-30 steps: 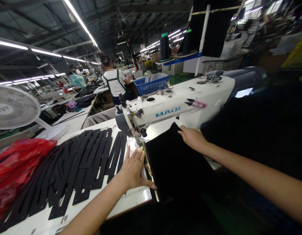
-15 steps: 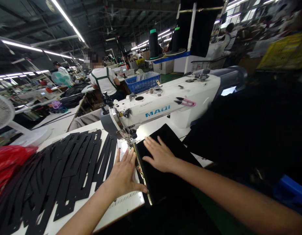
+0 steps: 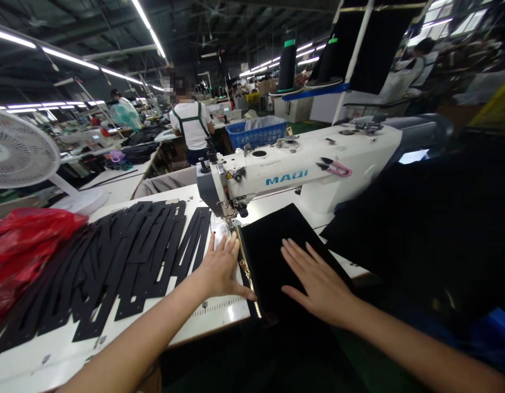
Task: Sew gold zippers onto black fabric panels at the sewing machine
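Black fabric panel (image 3: 277, 251) with gold zipper (image 3: 247, 271), seemingly soft and light, lies pressed flat under open left hand (image 3: 221, 267) and right hand (image 3: 318, 281).

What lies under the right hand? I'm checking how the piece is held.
The right hand lies flat on black fabric; the table beneath is covered.

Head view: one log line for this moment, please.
left hand: flat beside zipper | right hand: flat on black fabric | sewing machine: behind
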### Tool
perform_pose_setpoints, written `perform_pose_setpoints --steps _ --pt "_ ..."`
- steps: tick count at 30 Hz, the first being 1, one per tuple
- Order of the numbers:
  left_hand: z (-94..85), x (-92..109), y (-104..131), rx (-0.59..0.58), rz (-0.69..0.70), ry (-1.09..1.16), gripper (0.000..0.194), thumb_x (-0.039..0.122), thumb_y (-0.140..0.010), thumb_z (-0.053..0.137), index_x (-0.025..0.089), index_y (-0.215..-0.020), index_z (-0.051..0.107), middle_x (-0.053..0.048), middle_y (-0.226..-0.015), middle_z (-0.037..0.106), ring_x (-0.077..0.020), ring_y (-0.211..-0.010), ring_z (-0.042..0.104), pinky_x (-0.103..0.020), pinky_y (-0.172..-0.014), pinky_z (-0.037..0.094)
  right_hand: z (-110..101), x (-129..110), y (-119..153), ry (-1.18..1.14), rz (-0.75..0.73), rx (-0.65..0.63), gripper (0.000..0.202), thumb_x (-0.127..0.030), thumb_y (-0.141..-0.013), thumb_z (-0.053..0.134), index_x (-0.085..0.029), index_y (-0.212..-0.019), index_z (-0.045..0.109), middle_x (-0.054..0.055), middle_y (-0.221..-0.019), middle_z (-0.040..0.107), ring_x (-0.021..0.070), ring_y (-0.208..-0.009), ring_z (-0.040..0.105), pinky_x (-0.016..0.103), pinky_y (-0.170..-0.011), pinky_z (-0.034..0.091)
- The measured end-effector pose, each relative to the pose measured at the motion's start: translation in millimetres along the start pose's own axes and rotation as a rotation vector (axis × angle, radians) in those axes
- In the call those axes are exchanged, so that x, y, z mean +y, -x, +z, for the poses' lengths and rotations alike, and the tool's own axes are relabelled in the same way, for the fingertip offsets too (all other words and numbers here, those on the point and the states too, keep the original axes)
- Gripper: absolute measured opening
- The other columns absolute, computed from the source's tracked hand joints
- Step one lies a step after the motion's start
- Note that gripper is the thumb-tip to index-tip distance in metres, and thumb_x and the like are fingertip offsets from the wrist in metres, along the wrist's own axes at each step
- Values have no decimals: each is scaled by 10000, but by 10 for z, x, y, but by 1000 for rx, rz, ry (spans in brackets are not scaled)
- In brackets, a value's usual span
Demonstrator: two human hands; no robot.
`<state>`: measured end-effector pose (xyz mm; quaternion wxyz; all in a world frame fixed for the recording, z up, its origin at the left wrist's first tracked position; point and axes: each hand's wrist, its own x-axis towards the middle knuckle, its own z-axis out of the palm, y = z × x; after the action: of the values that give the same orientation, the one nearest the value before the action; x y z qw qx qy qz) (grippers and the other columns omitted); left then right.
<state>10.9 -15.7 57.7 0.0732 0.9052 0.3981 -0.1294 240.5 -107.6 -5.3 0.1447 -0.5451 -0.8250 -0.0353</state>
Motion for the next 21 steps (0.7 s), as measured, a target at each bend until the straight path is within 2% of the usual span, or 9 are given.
perform_pose_setpoints --steps 3,5,7,9,11,13,17,19,21 --pt "46 -28 10 24 13 29 1309 877 -468 468 27 -1409 142 -229 -1464 85 -386 -1347 33 -553 -1068 -55 -10 337 218 22 206 -58 697 -533 -878 337 -42 -1373 320 176 -1423 268 276 -1308 261 470 -1053 268" --pt "54 -36 17 25 19 46 1321 878 -471 467 16 -1410 120 -229 -1465 84 -383 -1348 16 -548 -1068 -68 -117 420 155 68 296 -100 659 -488 -856 381 -11 -1308 416 225 -1377 336 319 -1276 315 490 -1000 334" --pt "42 -31 26 9 21 60 1306 868 -488 470 21 -1413 108 -222 -1467 81 -377 -1349 4 -547 -1067 -76 -234 287 -67 111 277 -107 577 -411 -844 407 -26 -1270 467 228 -1367 351 344 -1277 301 532 -963 345" --pt "18 -15 36 -5 12 65 1266 848 -524 470 29 -1416 100 -212 -1470 62 -373 -1349 -1 -553 -1067 -69 -274 32 -356 127 206 -76 532 -363 -875 365 -99 -1335 397 154 -1426 276 332 -1303 248 595 -945 314" --pt "-3 3 45 -19 -3 65 1233 825 -550 475 31 -1416 99 -206 -1472 44 -370 -1349 -6 -558 -1066 -61 -198 -164 -586 153 258 -87 541 -387 -905 332 -108 -1368 338 147 -1429 269 346 -1292 259 639 -900 314" --pt "-12 12 51 -31 -17 69 1223 812 -561 482 27 -1416 97 -201 -1472 20 -366 -1350 -18 -559 -1066 -61 -51 -158 -667 203 322 -113 563 -422 -905 349 -72 -1346 371 187 -1403 308 375 -1262 293 618 -861 348" --pt "-3 0 48 -42 -11 95 1216 801 -581 483 26 -1418 62 -185 -1472 -7 -350 -1351 -50 -555 -1071 -58 96 359 -391 326 292 -51 567 -444 -895 381 -11 -1245 490 246 -1268 467 367 -1102 461 492 -823 397" --pt "5 -12 40 -40 -17 96 1227 799 -572 503 24 -1417 67 -190 -1472 18 -353 -1351 -44 -556 -1071 -54 -33 557 -193 402 261 -3 487 -388 -901 378 -8 -1127 581 241 -1152 554 344 -1006 515 443 -775 413" --pt "12 -21 36 -30 -23 96 1252 800 -545 536 20 -1415 86 -201 -1471 43 -365 -1350 -27 -562 -1069 -48 -270 535 -90 474 224 57 403 -299 -904 371 -14 -1001 639 229 -1060 598 328 -908 545 407 -684 417"
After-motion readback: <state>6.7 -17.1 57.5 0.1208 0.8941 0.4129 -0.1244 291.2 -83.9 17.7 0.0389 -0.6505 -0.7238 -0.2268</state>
